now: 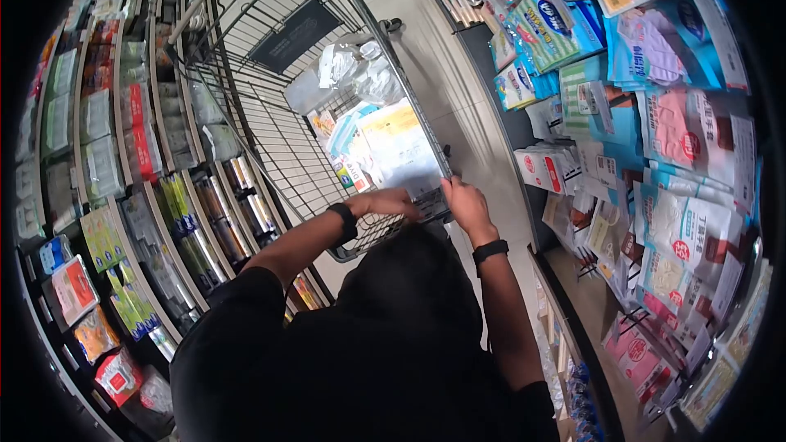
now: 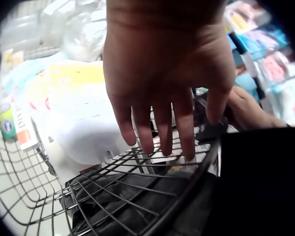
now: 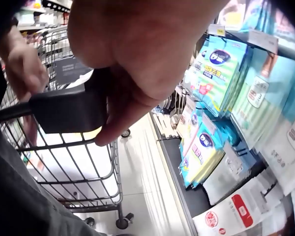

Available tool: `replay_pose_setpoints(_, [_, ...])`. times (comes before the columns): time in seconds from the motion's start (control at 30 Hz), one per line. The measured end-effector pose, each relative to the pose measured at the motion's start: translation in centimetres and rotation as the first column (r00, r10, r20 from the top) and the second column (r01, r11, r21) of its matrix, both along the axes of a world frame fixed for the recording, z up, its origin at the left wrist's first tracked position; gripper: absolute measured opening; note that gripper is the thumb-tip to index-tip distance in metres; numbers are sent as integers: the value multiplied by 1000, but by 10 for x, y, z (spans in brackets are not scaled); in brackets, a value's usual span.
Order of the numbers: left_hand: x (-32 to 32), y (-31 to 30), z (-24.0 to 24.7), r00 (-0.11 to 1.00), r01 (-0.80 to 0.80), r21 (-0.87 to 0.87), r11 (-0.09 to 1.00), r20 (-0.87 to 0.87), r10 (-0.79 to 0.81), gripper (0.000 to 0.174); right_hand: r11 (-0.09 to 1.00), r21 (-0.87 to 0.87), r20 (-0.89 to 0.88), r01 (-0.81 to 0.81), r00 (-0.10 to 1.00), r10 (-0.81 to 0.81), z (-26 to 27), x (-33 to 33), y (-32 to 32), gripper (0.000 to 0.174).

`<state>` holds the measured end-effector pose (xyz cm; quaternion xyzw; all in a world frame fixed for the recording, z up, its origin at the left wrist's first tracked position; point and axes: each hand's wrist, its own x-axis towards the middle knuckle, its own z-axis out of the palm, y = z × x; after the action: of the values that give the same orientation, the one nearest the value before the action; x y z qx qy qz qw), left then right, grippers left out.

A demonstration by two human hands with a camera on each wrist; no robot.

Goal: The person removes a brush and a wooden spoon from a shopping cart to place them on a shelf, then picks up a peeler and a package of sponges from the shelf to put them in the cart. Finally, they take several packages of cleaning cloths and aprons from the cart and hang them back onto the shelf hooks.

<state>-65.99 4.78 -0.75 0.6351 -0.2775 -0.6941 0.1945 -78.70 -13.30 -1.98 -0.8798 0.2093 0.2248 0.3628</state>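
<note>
Indoors, a person in dark clothes stands in a shop aisle behind a wire shopping cart (image 1: 246,115), seen from above the head. The right hand (image 1: 467,205) is at the near right corner of the cart. The right wrist view shows it grasping the dark handle (image 3: 69,110), with the thumb curled under the bar. The left hand (image 1: 393,203) is released, its fingers (image 2: 162,132) straight and spread, pointing down over the wire flap (image 2: 137,182) at the near end of the cart, just beside the right hand. Whether the fingertips touch the wires cannot be told. Each wrist wears a black band (image 1: 490,250).

The cart stands on pale floor tiles (image 1: 426,41), straight ahead of the person. Inside it lie flat white and pale blue packages (image 1: 393,147), and farther off a clear plastic bag (image 1: 360,74). A dark sign (image 1: 295,37) hangs at the far end of the cart.

On the person's right, a rack is packed with hanging packets (image 1: 671,131) in blue, pink and white. On the left, long shelves (image 1: 106,155) hold rows of small boxed and wrapped goods.
</note>
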Motion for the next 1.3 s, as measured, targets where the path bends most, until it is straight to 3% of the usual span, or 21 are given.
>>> replay_pose_setpoints(0.07, [0,29,-86,938,-347,9,938,27,346,42,999,-16,22,-29,999,29,-4,-3,2,46])
replay_pose_setpoints(0.1, [8,37,-105,853,-444,-156,882,227,470,40,999,-35,49,-41,998,43,-5,-4,2,45])
replay_pose_setpoints(0.13, [25,40,-119,822,-480,-62,875,318,473,39,998,-43,40,-41,998,42,-5,-5,1,45])
replay_pose_setpoints(0.17, [19,60,-174,472,-567,-291,770,652,594,45,999,-44,38,-27,999,29,-5,-6,1,44])
replay_pose_setpoints(0.23, [50,60,-172,498,-699,-19,715,705,505,63,1000,-21,8,-4,1000,4,3,-3,-2,42])
replay_pose_setpoints(0.27, [52,51,-160,437,-854,88,513,655,616,67,1000,-25,-10,-5,1000,4,6,-2,-4,42])
replay_pose_setpoints(0.33, [55,65,-224,395,-918,203,340,415,819,68,1000,10,-12,9,1000,-9,9,-2,-8,40])
replay_pose_setpoints(0.47, [44,51,-234,330,-939,185,289,250,910,49,997,67,-30,42,999,-40,10,-6,-13,38])
replay_pose_setpoints(0.57, [35,40,-208,99,-969,220,111,-63,993,47,992,118,-57,53,997,-47,7,-13,-15,38])
replay_pose_setpoints(0.67, [31,28,-183,100,-993,38,111,-221,970,48,997,55,-38,51,998,-49,2,-17,-10,38])
replay_pose_setpoints(0.73, [35,29,-172,109,-993,-53,102,-148,983,45,999,27,-101,41,994,-38,6,-16,-10,40])
replay_pose_setpoints(0.83, [44,31,-103,239,-948,-187,259,121,963,38,999,-27,-129,-28,991,24,18,-14,-17,42])
replay_pose_setpoints(0.87, [44,42,-89,237,-928,-287,237,35,971,37,999,-35,-122,0,993,-4,20,-17,-18,42])
replay_pose_setpoints(0.97, [47,63,-9,312,-780,-483,397,249,917,36,997,-34,-67,63,996,-65,10,-30,-23,43])
replay_pose_setpoints(1.03, [40,62,49,289,-720,-530,448,358,888,26,956,253,-6,148,988,-151,-8,-50,-39,46])
replay_pose_setpoints(1.07, [37,66,67,322,-617,-533,579,500,804,18,956,245,10,161,986,-168,-4,-61,-48,46])
replay_pose_setpoints(1.13, [13,42,126,386,-375,-677,633,507,771,16,660,566,-193,494,858,-477,6,-92,-68,54])
replay_pose_setpoints(1.17, [1,29,148,464,-160,-762,627,503,729,17,568,641,-232,517,835,-498,7,-110,-81,60])
replay_pose_setpoints(1.2, [-15,9,171,532,62,-818,571,511,675,19,565,637,-216,524,826,-521,23,-129,-86,60])
replay_pose_setpoints(1.27, [-66,-40,221,601,394,-813,429,581,548,11,301,928,72,222,685,-725,81,-173,-97,66])
replay_pose_setpoints(1.3, [-99,-62,239,615,465,-799,382,602,509,9,-196,968,-247,156,719,-650,97,-190,-108,67])
